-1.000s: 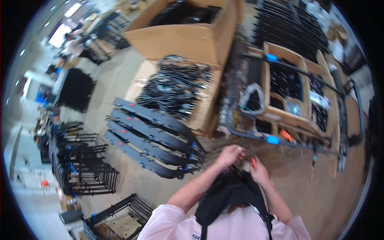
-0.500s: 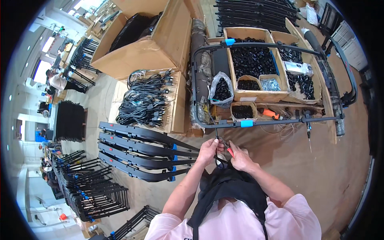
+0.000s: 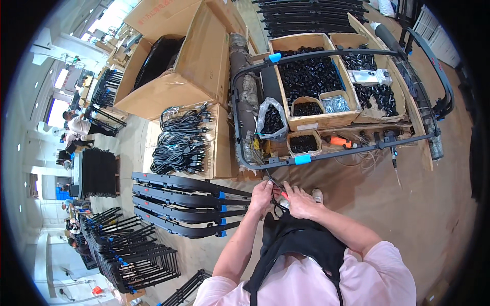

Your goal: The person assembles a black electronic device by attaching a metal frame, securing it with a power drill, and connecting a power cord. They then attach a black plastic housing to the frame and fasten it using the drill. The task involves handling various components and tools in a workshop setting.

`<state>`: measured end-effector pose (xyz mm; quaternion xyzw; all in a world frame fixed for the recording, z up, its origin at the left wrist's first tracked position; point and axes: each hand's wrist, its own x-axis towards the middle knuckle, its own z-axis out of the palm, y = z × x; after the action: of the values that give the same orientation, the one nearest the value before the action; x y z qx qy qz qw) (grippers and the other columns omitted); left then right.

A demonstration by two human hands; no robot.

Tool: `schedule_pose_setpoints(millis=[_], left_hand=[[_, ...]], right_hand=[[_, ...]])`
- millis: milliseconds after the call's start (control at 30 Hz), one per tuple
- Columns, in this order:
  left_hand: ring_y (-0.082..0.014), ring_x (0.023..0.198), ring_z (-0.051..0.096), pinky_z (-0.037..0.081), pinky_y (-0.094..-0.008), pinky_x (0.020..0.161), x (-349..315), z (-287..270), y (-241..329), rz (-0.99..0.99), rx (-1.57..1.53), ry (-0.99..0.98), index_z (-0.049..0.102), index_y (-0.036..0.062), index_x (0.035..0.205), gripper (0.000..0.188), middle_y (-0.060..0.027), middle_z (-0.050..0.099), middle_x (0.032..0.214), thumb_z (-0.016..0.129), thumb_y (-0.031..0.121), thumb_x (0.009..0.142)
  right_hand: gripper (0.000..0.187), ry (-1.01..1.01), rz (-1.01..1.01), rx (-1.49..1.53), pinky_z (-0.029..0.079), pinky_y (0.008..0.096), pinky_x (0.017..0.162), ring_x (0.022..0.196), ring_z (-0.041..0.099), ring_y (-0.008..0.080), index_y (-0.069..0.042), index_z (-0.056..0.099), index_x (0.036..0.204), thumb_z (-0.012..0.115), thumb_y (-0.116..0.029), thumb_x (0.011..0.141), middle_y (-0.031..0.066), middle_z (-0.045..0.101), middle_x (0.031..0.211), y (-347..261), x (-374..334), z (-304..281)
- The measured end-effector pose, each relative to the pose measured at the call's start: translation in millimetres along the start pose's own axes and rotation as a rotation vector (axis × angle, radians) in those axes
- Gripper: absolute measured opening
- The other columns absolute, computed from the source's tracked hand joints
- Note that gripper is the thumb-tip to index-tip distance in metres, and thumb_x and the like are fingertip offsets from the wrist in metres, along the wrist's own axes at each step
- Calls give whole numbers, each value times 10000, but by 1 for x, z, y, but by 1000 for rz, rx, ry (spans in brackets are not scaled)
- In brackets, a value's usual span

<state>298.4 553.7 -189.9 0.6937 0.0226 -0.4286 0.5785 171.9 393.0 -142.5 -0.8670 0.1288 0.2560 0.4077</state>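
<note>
My left hand (image 3: 262,195) is closed on a thin black cable (image 3: 275,208) just below the near bar of a black tubular frame (image 3: 270,164). Close beside it, my right hand (image 3: 302,203) is wrapped around a tool with a red handle (image 3: 284,195). Only a bit of that handle shows, so its exact kind is hidden. The cable hangs in a loop between my hands, in front of my black apron (image 3: 301,239). Blue pads (image 3: 302,159) sit on the frame, which lies across the bins of parts.
Behind the frame stand a bin of small black parts (image 3: 311,76), a bag of parts (image 3: 272,120) and an orange-handled tool (image 3: 341,142). To the left are bundled cables (image 3: 178,140), a large carton (image 3: 204,66) and several stacked black frames (image 3: 178,203). People work at far left.
My right hand has shifted slightly left, and less of the red handle shows. My left hand stays on the cable. The whole view has turned a little.
</note>
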Motion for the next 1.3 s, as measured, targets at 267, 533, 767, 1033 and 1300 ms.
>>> schedule_pose_setpoints(millis=[267, 533, 767, 1033, 1300], left_hand=[[-150, 1011, 698, 574, -334, 909, 7, -7, -24, -15, -69, 18, 669, 25, 1244, 273, -63, 734, 1121, 489, 216, 1169], [-168, 1054, 723, 577, -344, 952, 10, -14, -25, 70, -106, -78, 653, 19, 1351, 308, -82, 754, 1167, 476, 185, 1162], [-273, 1059, 741, 570, -424, 923, 1, -46, 83, 287, 616, 251, 782, -15, 1090, 348, -148, 793, 1096, 581, 269, 1097], [-337, 1177, 647, 388, -517, 1091, 54, -40, 124, 786, 1686, 363, 839, 30, 984, 544, -191, 799, 1072, 616, 525, 1017], [-414, 1181, 707, 413, -558, 1106, 80, -48, 114, 611, 1546, 20, 789, 0, 1064, 548, -261, 786, 1102, 532, 484, 1073]], right_hand=[[1051, 114, -51, -123, 490, 593, 1074, 1240, 591, 517, -26, 218, 1706, 744, -271, 829, 349, 554, 1325, -12, -21, -15], [1025, 224, -119, -63, 563, 597, 947, 1099, 659, 523, -88, 283, 1691, 785, -254, 813, 314, 568, 1204, -8, -17, -11], [1005, 321, -82, -151, 603, 576, 861, 1000, 700, 497, -231, 299, 1705, 773, -204, 819, 308, 564, 1190, -33, -25, -5], [970, 512, 44, -189, 611, 568, 827, 972, 697, 489, -259, 323, 1698, 727, -113, 828, 277, 558, 1150, -72, -15, 33], [950, 621, 199, -198, 616, 542, 798, 951, 698, 471, -262, 360, 1690, 722, -89, 828, 259, 554, 1127, -109, -5, 66]])
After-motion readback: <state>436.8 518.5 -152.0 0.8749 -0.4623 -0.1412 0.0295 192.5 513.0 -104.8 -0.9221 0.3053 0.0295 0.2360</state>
